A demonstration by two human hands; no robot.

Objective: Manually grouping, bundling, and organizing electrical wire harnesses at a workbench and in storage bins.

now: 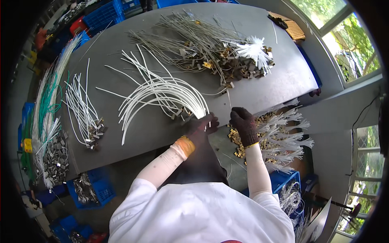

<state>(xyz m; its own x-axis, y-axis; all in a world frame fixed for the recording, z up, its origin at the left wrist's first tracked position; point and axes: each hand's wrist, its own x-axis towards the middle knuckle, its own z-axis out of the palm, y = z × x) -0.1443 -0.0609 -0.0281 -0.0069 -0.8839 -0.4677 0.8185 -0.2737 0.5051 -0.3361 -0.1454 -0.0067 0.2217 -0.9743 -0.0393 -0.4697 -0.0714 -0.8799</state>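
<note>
While left hand (pixel 201 124) grips white cables (pixel 196 104), right hand (pixel 244 124) is curled; can't tell if it holds anything. Grey table (pixel 267 88), 9 to 2 o'clock; window (pixel 356 46) at 2.

Daylight from a partly washed-out window (pixel 351 45) beyond the right edge of the table (pixel 292 72) lays a pale sheen on that end — the left looks duller — while fisheye distortion bows the long edges and the picture's rim falls to black.

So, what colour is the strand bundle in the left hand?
White: the strand bundle in the left hand shows best in the head view.
</note>
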